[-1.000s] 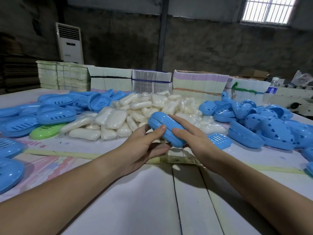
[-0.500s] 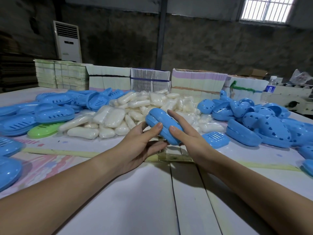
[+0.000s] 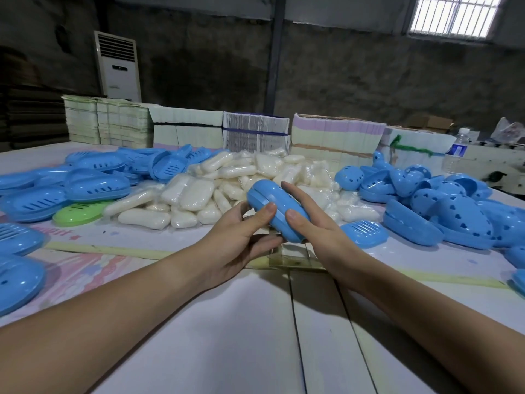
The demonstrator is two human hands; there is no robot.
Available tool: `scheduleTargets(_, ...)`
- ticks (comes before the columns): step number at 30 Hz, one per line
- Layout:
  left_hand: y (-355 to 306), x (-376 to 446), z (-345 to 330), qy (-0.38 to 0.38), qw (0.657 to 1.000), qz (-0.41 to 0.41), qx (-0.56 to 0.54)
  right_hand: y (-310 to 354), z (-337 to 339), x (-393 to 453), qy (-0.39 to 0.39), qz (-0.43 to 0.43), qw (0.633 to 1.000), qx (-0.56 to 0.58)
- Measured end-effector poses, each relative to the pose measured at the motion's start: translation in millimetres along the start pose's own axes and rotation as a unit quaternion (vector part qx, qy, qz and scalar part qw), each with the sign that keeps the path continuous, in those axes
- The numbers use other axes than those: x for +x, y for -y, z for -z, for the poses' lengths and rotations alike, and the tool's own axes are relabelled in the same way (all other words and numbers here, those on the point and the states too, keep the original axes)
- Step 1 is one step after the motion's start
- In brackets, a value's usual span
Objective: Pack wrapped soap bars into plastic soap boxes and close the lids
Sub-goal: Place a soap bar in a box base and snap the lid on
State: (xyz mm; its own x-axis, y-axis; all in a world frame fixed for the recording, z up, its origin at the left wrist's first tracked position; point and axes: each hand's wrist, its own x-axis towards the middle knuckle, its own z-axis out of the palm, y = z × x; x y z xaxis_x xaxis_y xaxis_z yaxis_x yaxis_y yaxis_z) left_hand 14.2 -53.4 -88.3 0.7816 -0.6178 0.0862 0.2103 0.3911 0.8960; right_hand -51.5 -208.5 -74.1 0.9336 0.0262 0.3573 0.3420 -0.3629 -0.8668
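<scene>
Still clasping closed blue soap box (image 3: 277,213) between left hand (image 3: 240,240) and right hand (image 3: 315,230); box apparently lifted slightly, fingers curled round it.

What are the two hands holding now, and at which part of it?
A closed blue soap box, held between both hands above the table: the left hand grips its near left side, thumb on the seam; the right hand holds its right side.

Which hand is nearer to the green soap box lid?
Left. The left hand is closer to the green lid; the right hand is further right, beyond the held blue soap box.
</scene>
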Motion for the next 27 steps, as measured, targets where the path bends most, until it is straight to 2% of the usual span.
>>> scheduleTargets(9,-2,-2,1,0.003,1.000,0.007,0.017,-8,0,0,0.028,0.021,0.998,-0.051)
scheduleTargets(15,-2,-2,-1,0.003,0.999,0.014,0.030,-6,12,8,0.023,-0.039,0.999,0.027)
scheduleTargets(18,-1,-1,-4,0.011,0.999,0.014,0.045,-7,14,9,0.019,-0.052,0.998,0.022)
scheduleTargets(27,-1,0,-3,0.009,0.999,0.020,0.044,-11,7,6,0.001,-0.019,1.000,0.006)
